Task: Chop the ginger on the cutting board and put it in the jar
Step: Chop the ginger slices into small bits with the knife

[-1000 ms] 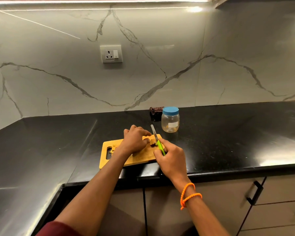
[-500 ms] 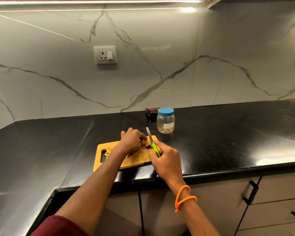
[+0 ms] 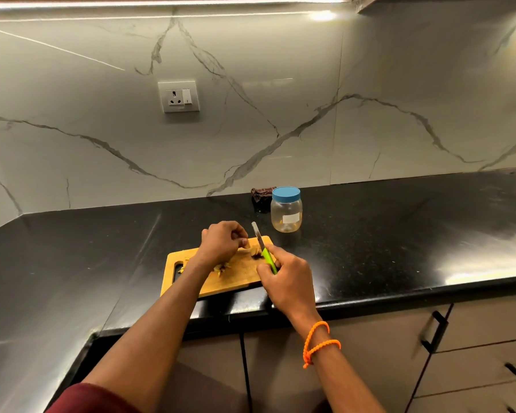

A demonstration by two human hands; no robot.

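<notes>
On wooden board (image 3: 239, 277), left hand (image 3: 221, 242) pinches knobbly ginger (image 3: 252, 251); right hand (image 3: 286, 278) grips green-handled knife (image 3: 264, 248).

Your left hand (image 3: 221, 244) hides most of the ginger (image 3: 254, 251); jar (image 3: 286, 210) contents too faint to tell.

One cutting board (image 3: 239, 274), one knife (image 3: 264, 248), one jar (image 3: 286, 210), two hands, perhaps several ginger bits (image 3: 221, 267).
</notes>
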